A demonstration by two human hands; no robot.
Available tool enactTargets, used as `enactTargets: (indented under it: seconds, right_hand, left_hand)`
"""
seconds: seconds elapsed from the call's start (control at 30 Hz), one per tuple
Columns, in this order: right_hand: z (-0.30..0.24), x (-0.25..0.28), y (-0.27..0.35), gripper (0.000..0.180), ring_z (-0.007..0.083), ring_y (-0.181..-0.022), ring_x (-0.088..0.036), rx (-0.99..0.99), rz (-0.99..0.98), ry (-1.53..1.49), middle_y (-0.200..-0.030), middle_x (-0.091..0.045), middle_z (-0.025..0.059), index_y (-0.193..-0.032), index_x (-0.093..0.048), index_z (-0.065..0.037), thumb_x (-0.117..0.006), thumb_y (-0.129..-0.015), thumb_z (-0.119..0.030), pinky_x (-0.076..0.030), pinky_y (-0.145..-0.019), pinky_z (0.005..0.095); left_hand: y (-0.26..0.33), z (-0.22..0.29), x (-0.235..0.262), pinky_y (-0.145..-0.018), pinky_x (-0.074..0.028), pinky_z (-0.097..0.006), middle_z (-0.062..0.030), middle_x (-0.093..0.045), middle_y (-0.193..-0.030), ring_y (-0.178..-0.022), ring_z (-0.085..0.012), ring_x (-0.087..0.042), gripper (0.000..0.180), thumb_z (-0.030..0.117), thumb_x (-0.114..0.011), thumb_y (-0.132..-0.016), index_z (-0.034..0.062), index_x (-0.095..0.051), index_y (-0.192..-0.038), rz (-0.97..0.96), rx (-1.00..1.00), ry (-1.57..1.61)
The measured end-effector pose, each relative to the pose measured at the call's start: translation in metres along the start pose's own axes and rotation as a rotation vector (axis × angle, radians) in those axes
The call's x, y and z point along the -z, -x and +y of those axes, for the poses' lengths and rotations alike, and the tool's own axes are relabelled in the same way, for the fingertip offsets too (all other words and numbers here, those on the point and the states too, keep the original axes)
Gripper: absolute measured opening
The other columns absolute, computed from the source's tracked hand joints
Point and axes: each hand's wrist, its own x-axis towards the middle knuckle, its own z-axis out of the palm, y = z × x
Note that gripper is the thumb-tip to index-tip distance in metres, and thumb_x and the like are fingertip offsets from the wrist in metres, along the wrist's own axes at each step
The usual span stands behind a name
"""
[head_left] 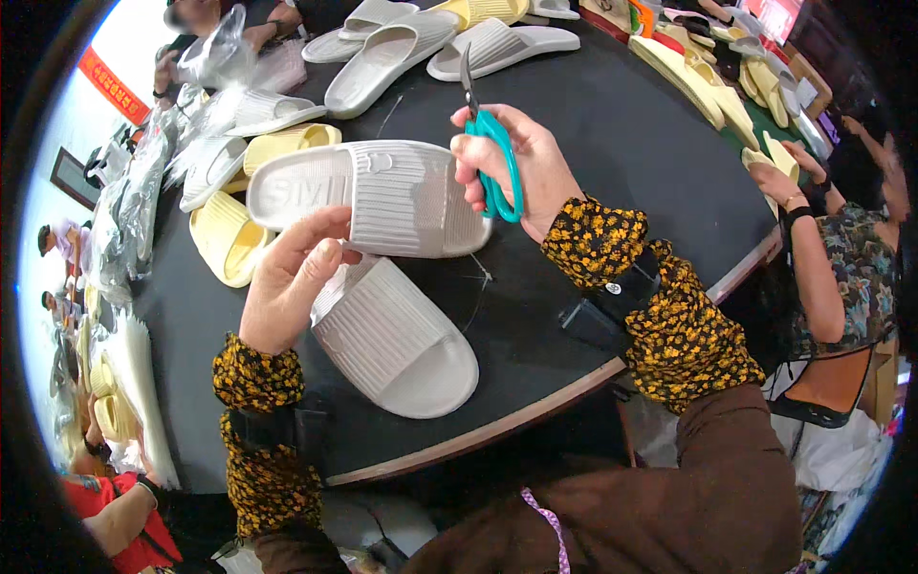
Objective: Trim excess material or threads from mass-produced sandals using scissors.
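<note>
My left hand (296, 277) grips a light grey slide sandal (397, 196) by its edge, with thumb and fingers at the side of the ribbed strap. Raised over the sandal's toe end, my right hand (516, 167) holds scissors (502, 172) with teal handles, the dark blades pointing up and away from me. Whether the blades are parted is hard to tell. Below the held sandal, a second grey slide sandal (402, 344) lies on the dark table (574, 124), its rear hidden by my left hand and the first sandal. Thin thread bits (485, 277) lie beside it.
Several grey sandals (392, 57) and yellow sandals (229, 234) lie along the far and left sides. Clear plastic bags (143, 201) pile up at the left. Across the right side, a co-worker's hands (779, 182) handle a yellow sandal. The table's pale edge (478, 421) curves close to me.
</note>
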Motion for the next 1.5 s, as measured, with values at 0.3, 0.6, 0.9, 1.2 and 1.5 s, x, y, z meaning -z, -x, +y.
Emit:
enactTargets:
  seconds: [0.3,0.6,0.9,1.2,1.5]
  right_hand:
    - [0.001,0.005,-0.005,0.029,0.0085,-0.052,-0.054,0.060,0.060,-0.092,-0.069,-0.056,0.0023,-0.103,-0.053,-0.005,-0.067,-0.080,-0.017,-0.045,-0.046,0.0222]
    - [-0.001,0.008,-0.002,0.032,0.0079,-0.050,-0.053,0.073,0.047,-0.068,-0.069,-0.056,0.0043,-0.104,-0.053,-0.003,-0.067,-0.080,-0.018,-0.045,-0.045,0.0214]
    - [-0.015,0.006,0.002,0.029,0.0104,-0.054,-0.055,0.166,0.090,-0.246,-0.070,-0.056,0.0035,-0.104,-0.053,-0.004,-0.064,-0.081,-0.017,-0.046,-0.046,0.0245]
    - [-0.007,-0.001,0.009,0.035,0.0095,-0.064,-0.056,0.070,-0.176,0.043,-0.081,-0.058,0.0046,-0.115,-0.047,-0.004,-0.061,-0.083,-0.010,-0.049,-0.055,0.0229]
    - [0.006,-0.007,0.015,0.045,0.0144,-0.076,-0.058,0.196,-0.406,0.610,-0.082,-0.058,0.0075,-0.117,-0.046,-0.007,-0.067,-0.077,-0.012,-0.049,-0.069,0.0296]
  left_hand:
    - [-0.024,0.012,-0.022,-0.063,-0.046,-0.029,-0.0118,-0.059,-0.079,-0.066,-0.0206,-0.055,0.033,0.018,-0.064,-0.084,-0.0042,-0.058,-0.108,0.044,-0.134,-0.829]
    - [-0.018,0.034,-0.026,-0.057,-0.046,-0.028,-0.0025,-0.062,-0.076,-0.065,-0.0093,-0.055,0.047,0.018,-0.060,-0.087,-0.0024,-0.043,-0.125,-0.294,0.452,-0.370]
    - [0.002,0.040,-0.026,-0.084,-0.047,-0.030,-0.0154,-0.060,-0.106,-0.097,-0.0190,-0.059,0.045,0.000,-0.056,-0.083,-0.0045,-0.040,-0.124,0.124,0.320,0.148]
    - [0.014,0.019,-0.016,-0.081,-0.046,-0.027,-0.0122,-0.056,-0.113,-0.096,-0.0173,-0.057,0.044,0.006,-0.052,-0.086,-0.0042,-0.038,-0.126,0.609,0.013,0.210]
    - [0.027,0.021,-0.006,-0.072,-0.045,-0.023,-0.0156,-0.055,-0.110,-0.089,-0.0141,-0.055,0.057,-0.003,-0.050,-0.085,-0.0050,-0.021,-0.134,0.755,-0.122,0.197]
